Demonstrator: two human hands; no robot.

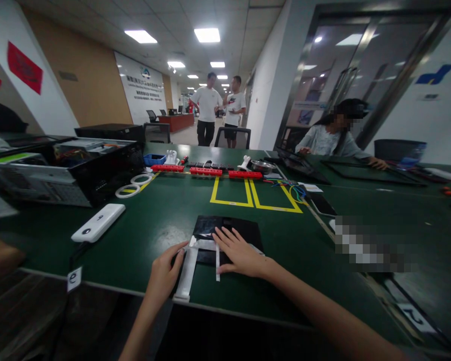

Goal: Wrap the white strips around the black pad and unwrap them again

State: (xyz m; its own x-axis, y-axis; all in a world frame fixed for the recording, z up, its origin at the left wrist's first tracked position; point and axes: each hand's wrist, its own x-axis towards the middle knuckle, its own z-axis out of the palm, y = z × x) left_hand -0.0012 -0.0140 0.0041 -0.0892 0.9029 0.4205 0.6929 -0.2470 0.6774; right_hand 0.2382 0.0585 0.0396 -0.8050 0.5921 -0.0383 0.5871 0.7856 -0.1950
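A glossy black panel-like part (244, 228) lies on the green table in front of me. A white flat ribbon cable (188, 273) runs from its left side toward the table's front edge, where a wider white end shows. Across the panel goes a white band, and a narrow white strip (218, 265) hangs down from it. My left hand (166, 268) pinches at the ribbon cable's upper end, by the panel's left edge. Spread flat over the panel and the band, my right hand (238, 253) has its fingers apart and its thumb close to the narrow strip.
White tape rolls (128, 191) and a white power bank (98, 223) lie to the left, near an opened computer case (108, 173). Red trays (206, 171) line the back beside coloured wires (296, 191). A co-worker sits at the right; two people stand farther back.
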